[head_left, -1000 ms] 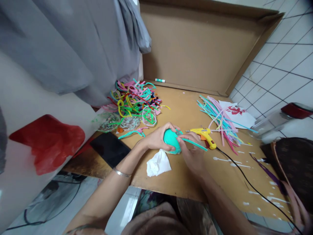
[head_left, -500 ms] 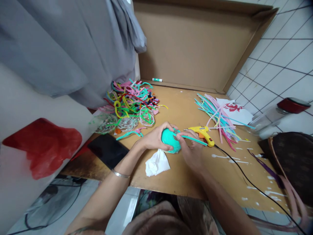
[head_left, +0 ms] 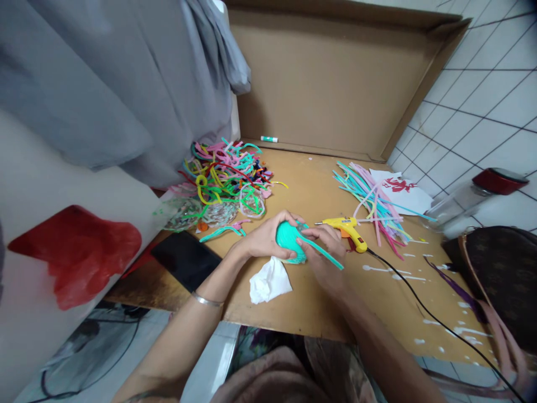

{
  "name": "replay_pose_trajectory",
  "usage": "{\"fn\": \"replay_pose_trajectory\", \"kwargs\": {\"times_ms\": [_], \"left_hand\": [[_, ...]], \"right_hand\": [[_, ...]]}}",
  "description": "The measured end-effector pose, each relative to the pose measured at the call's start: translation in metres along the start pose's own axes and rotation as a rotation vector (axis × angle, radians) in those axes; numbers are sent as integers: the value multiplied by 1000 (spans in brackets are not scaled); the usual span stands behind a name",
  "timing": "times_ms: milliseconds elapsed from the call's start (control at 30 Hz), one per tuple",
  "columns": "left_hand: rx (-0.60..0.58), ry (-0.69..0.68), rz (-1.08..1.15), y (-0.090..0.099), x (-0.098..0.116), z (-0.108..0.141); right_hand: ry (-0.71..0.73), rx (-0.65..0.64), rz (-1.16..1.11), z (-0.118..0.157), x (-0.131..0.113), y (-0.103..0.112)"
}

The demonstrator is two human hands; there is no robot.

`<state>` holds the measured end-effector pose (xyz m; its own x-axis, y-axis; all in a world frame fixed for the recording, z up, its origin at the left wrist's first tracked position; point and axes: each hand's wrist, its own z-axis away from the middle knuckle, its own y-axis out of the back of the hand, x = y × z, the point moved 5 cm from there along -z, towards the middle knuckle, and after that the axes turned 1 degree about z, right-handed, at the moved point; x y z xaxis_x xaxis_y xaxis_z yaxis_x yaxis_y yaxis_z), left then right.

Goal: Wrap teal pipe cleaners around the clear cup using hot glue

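My left hand (head_left: pixel 267 236) is wrapped round a ball covered in turquoise pipe cleaner (head_left: pixel 288 239), holding it above the table. From the ball's upper right side a loose turquoise pipe cleaner (head_left: pixel 323 254) sticks out, slanting down to the right. The fingers of my right hand (head_left: pixel 323 246) are closed on this strip where it meets the ball. Just beyond my right hand lies a yellow hot glue gun (head_left: pixel 347 228), its nozzle pointing left. A crumpled white tissue (head_left: pixel 271 281) rests below the ball.
A heap of colourful pipe cleaners (head_left: pixel 229 168) lies at the back left, a bundle of straight ones (head_left: pixel 373 196) at the right. A black phone (head_left: pixel 184 260) is near my left forearm. The glue gun's cord (head_left: pixel 423 305) crosses the right side, towards a brown bag (head_left: pixel 499 274).
The loose end of the turquoise pipe cleaner has swung downward and now slants more steeply. My right hand's fingers have shifted slightly at the ball; my left hand keeps its hold.
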<state>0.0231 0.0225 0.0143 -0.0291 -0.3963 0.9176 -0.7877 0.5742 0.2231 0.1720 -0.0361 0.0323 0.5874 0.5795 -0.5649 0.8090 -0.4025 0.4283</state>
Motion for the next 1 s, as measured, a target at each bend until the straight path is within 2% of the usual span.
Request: {"fn": "replay_pose_trajectory", "kwargs": {"times_ms": [233, 500, 767, 867, 900, 1000], "left_hand": [[2, 0, -7, 1, 1, 0], [-4, 16, -8, 1, 2, 0], [1, 42, -29, 1, 2, 0], [8, 55, -29, 1, 1, 1], [6, 61, -31, 1, 1, 1], [-8, 67, -45, 0, 2, 2]], "right_hand": [[-41, 33, -67, -3, -1, 6], [-112, 92, -32, -3, -1, 9], [-119, 85, -102, -4, 2, 19], [-46, 146, -145, -11, -17, 32], [6, 132, -147, -12, -29, 38], [66, -74, -147, 4, -66, 60]]}}
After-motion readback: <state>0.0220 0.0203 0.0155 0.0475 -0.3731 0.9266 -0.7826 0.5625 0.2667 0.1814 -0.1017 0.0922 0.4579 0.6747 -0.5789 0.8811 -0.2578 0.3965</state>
